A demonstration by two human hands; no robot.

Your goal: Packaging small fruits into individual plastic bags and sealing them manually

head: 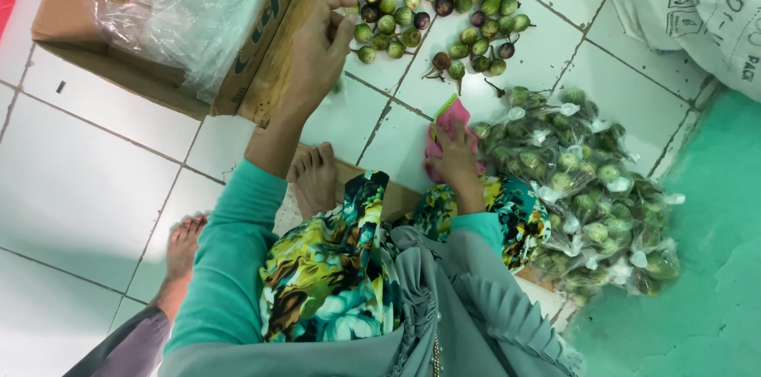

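My left hand (321, 44) reaches forward to the near edge of a loose pile of small round green and purple eggplants (444, 4) on the white tiled floor. Its fingers are bent together beside the cardboard box flap, and I cannot tell whether they hold anything. My right hand (458, 161) rests low on the floor, gripping a pink packet (448, 119). Just to its right lies a heap of clear plastic bags filled with green eggplants (587, 187).
An open cardboard box (261, 44) lined with clear plastic stands at the upper left. A white printed sack (697, 4) lies at the upper right, with green floor (705, 266) below it. My bare foot (313, 179) rests on flat cardboard. Another person's foot (182, 242) is at the lower left.
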